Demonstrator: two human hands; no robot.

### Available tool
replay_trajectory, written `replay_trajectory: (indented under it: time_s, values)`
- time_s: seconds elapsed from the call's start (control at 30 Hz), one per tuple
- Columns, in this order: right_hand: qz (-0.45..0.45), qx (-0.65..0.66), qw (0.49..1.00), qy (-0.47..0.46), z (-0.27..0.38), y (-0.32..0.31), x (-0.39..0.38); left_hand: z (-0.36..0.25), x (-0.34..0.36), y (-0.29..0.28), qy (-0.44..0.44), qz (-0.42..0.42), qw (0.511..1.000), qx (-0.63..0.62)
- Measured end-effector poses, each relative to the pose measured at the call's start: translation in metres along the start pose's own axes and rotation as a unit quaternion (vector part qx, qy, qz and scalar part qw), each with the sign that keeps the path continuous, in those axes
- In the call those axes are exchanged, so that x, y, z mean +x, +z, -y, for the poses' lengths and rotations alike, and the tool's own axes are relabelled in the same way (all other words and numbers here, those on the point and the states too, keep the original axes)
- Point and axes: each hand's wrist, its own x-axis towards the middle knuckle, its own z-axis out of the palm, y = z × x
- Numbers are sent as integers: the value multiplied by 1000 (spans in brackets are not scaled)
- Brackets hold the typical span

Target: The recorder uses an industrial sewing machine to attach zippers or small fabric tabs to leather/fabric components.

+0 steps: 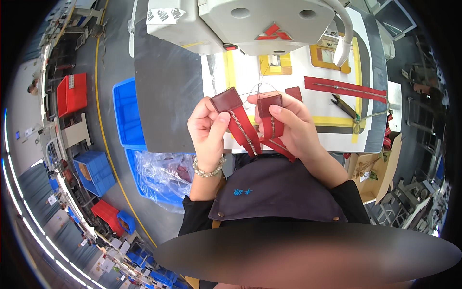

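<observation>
My left hand (207, 130) grips one end of a red zipper strip (244, 135) by its dark red leather tab (226, 101), thumb pressed on the tape just below it. My right hand (296, 127) pinches a second leather tab (268, 105) on red zipper tape, thumb on its face. The strip hangs down between my hands over the table's front edge. Loose dark threads (260, 86) loop above the tabs. Another red zipper (345, 90) lies flat at the right, with thread nippers (344, 105) below it and a red piece (293, 91) behind my right fingers.
A large machine head (264, 21) overhangs the worktable (163, 77), with yellow templates (317, 55) beneath. Blue bins (126, 111) with plastic bags (163, 171) stand left; a cardboard box (385, 180) is at the lower right. An aisle with red (72, 94) and blue crates (94, 173) runs left.
</observation>
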Motion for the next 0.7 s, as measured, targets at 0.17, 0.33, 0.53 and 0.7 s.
replay_trajectory:
  time_s: [0.17,0.33,0.53,0.7]
  values:
    - [-47,42,998,16,-4,7,-2,2,2,5,-48,14,998,38]
    - [-86,74,993,19,0,14,6,2,3,9,-59,13,997,55]
    - [-84,88,992,28,-1,7,12,3,11,6,-107,20,990,92]
    - [-81,94,991,43,0,-2,23,11,25,2,-49,0,992,117]
